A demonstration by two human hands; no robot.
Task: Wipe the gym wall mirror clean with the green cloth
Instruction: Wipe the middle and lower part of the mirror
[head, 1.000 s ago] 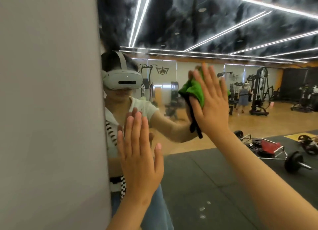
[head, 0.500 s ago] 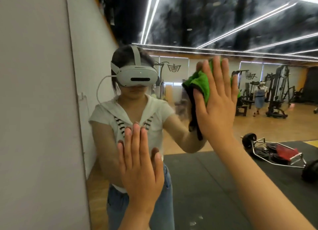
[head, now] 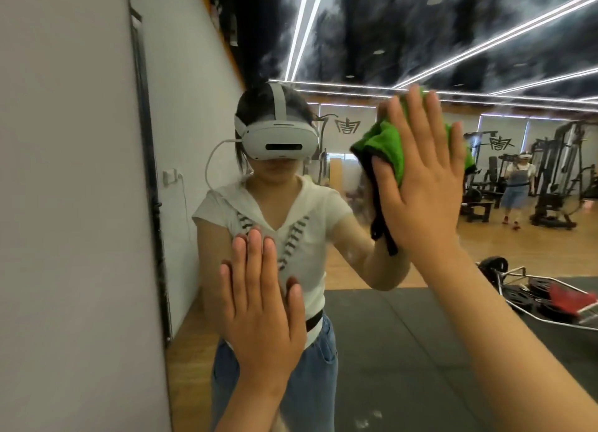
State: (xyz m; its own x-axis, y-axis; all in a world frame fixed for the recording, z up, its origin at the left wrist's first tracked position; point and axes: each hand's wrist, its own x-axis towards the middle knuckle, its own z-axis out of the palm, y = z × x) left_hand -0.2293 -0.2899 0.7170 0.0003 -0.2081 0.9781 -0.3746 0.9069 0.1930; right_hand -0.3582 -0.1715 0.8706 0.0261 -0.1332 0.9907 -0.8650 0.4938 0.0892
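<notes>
Leftmost, a plain grey wall. A dark edge strip runs top to bottom beside it, where the gym wall mirror begins; the glass takes up the rest of the view.

Left hand: low on the mirror, palm flat to the glass, fingers straight and close together, thumb out to the side. Holds nothing.

Behind it in the reflection, the person in a white headset, white top and jeans.

Green cloth: high on the glass, right of the reflected headset, bunched, black trim hanging from its lower left.

Right hand: flat over the cloth, fingers straight and a little spread, pressing it onto the mirror. Green shows past the fingers on both sides.

Far right, reflected: weight machines on a wood floor, weight plates on a dark mat.
</notes>
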